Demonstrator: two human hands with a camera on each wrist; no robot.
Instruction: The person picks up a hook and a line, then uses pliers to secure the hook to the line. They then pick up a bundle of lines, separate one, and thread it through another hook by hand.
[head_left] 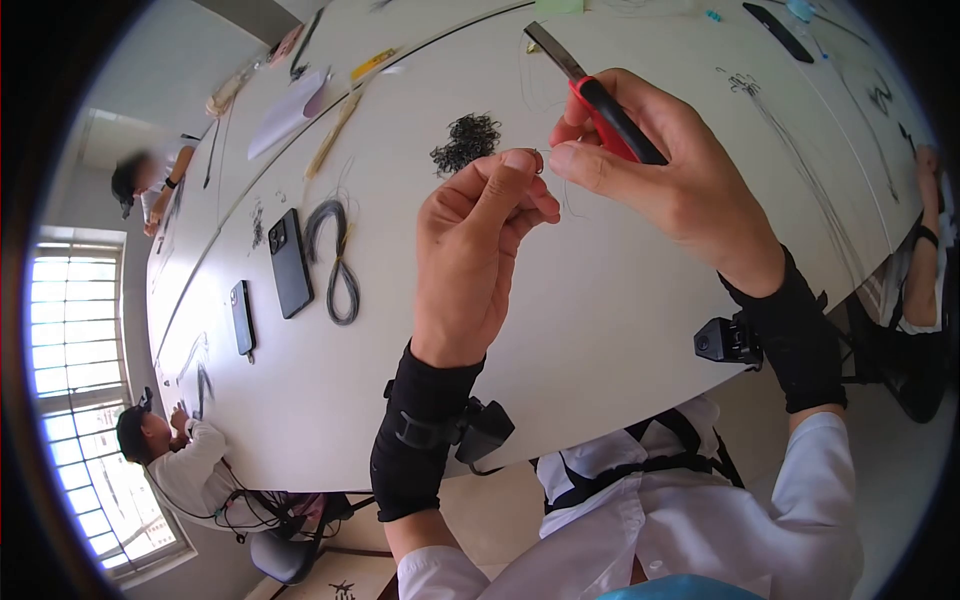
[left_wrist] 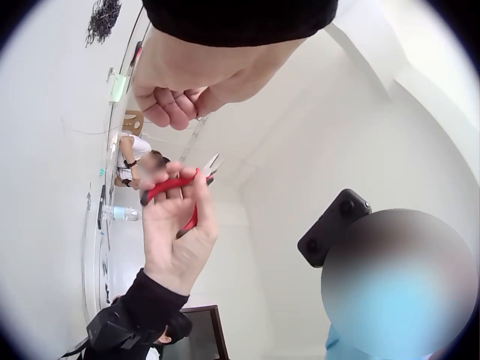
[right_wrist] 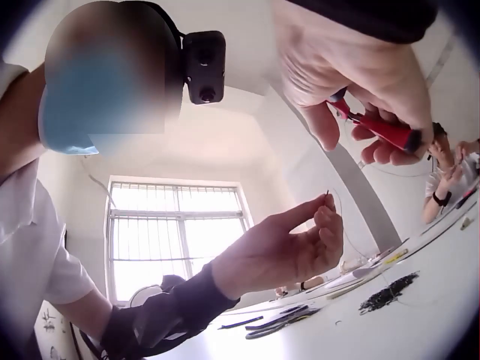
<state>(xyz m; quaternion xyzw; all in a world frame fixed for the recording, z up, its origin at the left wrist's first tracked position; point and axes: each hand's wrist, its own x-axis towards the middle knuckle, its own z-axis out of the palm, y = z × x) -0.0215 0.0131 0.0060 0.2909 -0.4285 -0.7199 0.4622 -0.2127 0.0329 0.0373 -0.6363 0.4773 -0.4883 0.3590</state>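
My left hand is raised above the table, pinching a small dark fish hook between thumb and forefinger. A thin, clear fishing line curves away from the hook. Beside it, my right hand holds pliers with red and black handles against the palm, their metal jaws pointing away from me. The right thumb and forefinger come close to the hook, right at the line. In the left wrist view, the pliers lie across the right fingers with handles spread. Behind the hands lies a heap of black fish hooks.
Left of my hands lie a hank of grey strands, a black phone and a smaller phone. A yellow cutter and white paper lie farther back. Long strands with hooks stretch along the right. Other people sit around the table.
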